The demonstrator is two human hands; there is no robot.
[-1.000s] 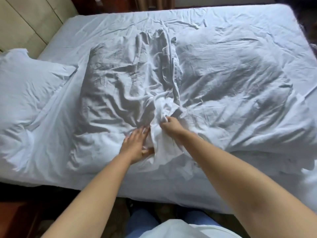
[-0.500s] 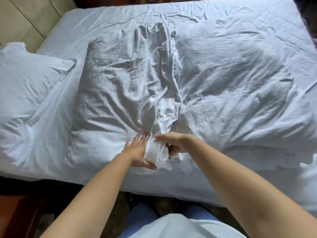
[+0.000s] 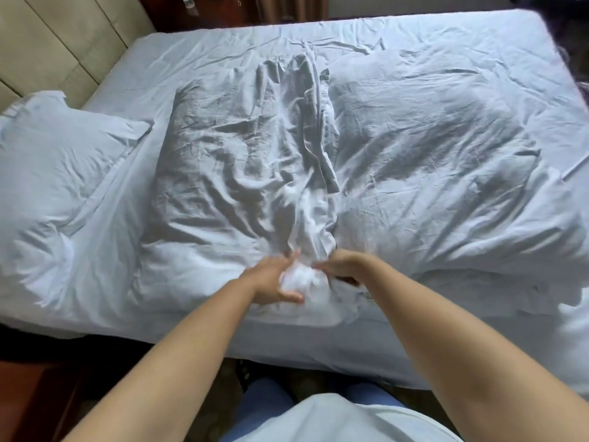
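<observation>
- A person stands at the near long side of a bed (image 3: pixel 414 43) and reaches both bare arms over its edge.
- A big white cover (image 3: pixel 223 186) lies crumpled on the bed and fills most of the middle.
- A long ridge of folds (image 3: pixel 314 129) runs down the middle of the cover, from the far side toward the person.
- At the near end of this ridge the cloth is gathered into a small bright bunch (image 3: pixel 299 277), close to the near edge of the bed.
- The bunch sits between the two hands.
- The left hand (image 3: pixel 271 279) grasps the bunch from the left side.
- Its fingers (image 3: pixel 291 256) curl over the top of the bunch and its thumb (image 3: pixel 291 296) closes under it.
- The right hand (image 3: pixel 341 266) is at the right side of the bunch, with the back of the hand up and the fingertips touching the cloth.
- This hand is blurred, so I cannot tell if its fingers are clenched on the cloth or only press on it.
- A white pillow (image 3: pixel 54 161) lies at the left end of the bed, just beside the cover.
- Beige padded panels (image 3: pixel 47 43) stand behind the pillow at the far left.
- At the bottom edge, the person's blue trousers (image 3: pixel 264 406) and white shirt (image 3: pixel 344 422) are visible.
</observation>
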